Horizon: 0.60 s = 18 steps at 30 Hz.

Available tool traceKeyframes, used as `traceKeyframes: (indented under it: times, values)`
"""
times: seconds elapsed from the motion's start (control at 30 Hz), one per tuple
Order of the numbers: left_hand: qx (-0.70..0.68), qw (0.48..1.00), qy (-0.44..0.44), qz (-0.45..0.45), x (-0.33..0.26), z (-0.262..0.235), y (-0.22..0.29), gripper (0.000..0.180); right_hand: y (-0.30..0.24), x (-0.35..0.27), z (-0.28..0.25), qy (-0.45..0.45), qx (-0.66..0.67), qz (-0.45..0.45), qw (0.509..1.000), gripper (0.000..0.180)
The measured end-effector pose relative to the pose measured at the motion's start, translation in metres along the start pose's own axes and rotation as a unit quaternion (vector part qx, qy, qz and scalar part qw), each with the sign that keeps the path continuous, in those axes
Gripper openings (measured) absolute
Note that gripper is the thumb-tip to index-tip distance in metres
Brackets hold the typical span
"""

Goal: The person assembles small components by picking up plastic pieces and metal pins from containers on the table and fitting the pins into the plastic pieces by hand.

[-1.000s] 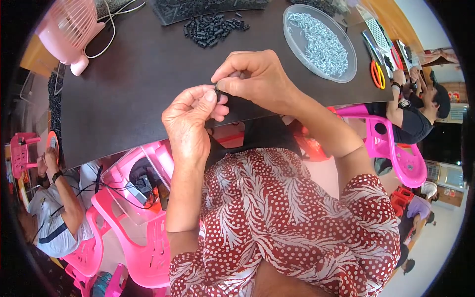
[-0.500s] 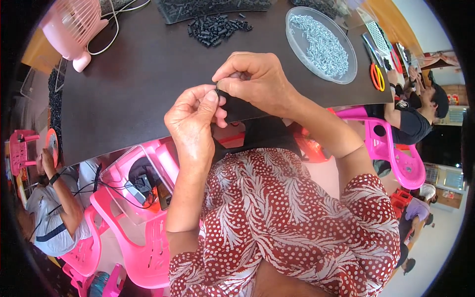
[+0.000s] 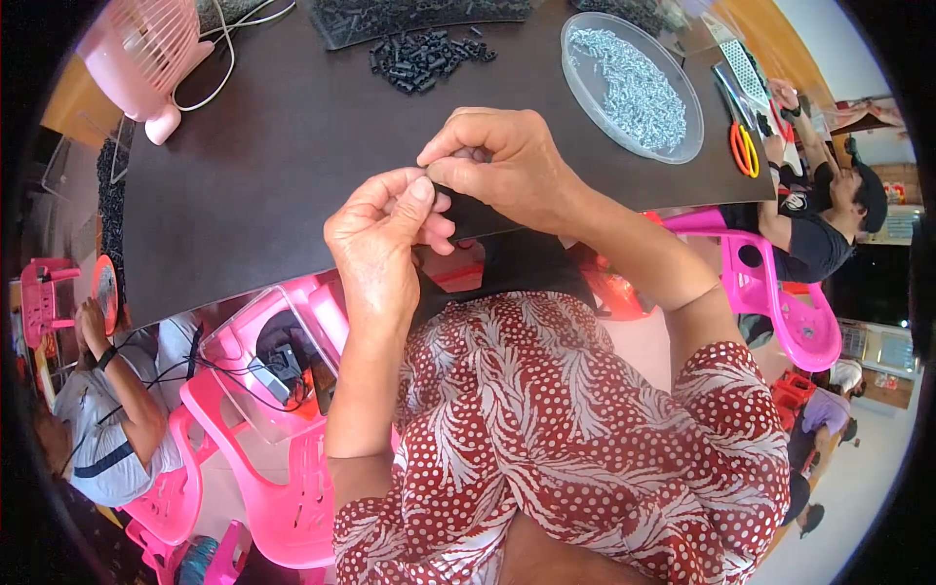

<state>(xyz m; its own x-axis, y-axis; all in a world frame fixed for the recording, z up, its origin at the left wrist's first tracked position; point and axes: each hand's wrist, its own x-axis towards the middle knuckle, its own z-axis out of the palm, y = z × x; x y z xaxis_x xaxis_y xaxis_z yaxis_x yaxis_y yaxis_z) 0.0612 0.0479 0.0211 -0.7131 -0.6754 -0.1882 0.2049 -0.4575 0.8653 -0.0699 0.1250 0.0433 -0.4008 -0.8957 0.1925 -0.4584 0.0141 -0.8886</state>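
My left hand point(image 3: 382, 219) and my right hand point(image 3: 502, 161) meet over the table's near edge, thumbs and fingertips pinched together and touching. Whatever lies between the fingertips is almost wholly covered; only a trace of something small and dark shows there. Beyond my hands lies a pile of short black tube-like plastic pieces point(image 3: 424, 60). To the right stands a round clear plastic tub point(image 3: 575, 93) with many small silvery metal pieces point(image 3: 643, 97) in it.
A clear bag of black pieces point(image 3: 409, 18) lies at the back. A pink fan point(image 3: 146, 58) with a white cable stands far left. Orange-handled scissors point(image 3: 744, 149) lie at the right edge. Pink plastic chairs point(image 3: 273, 478) and people point(image 3: 814, 224) flank the dark table point(image 3: 234, 195).
My hands stay nearly in place, the fingertips slightly closer over the small dark thing, which shows less now. At the right, a co-worker's arm and head have shifted.
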Motion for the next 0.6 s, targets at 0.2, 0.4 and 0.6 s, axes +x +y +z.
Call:
traceKeyframes:
  times: [0.2, 0.4, 0.6]
  values:
    - [-0.028, 1.000, -0.010, -0.010, 0.0020, -0.0054, 0.0013, 0.010, 0.0008, -0.0047, 0.0012, 0.028, -0.093, -0.136, 0.986, 0.015]
    - [-0.079, 0.997, 0.013, 0.003, 0.0046, -0.0026, -0.0005, 0.008, 0.0013, -0.0072, 0.0033, 0.035, -0.167, -0.206, 0.964, 0.042]
    - [-0.091, 0.996, -0.004, 0.011, 0.0015, 0.0013, 0.0020, 0.007, 0.0104, -0.0059, 0.0075, 0.058, -0.230, -0.304, 0.923, 0.047]
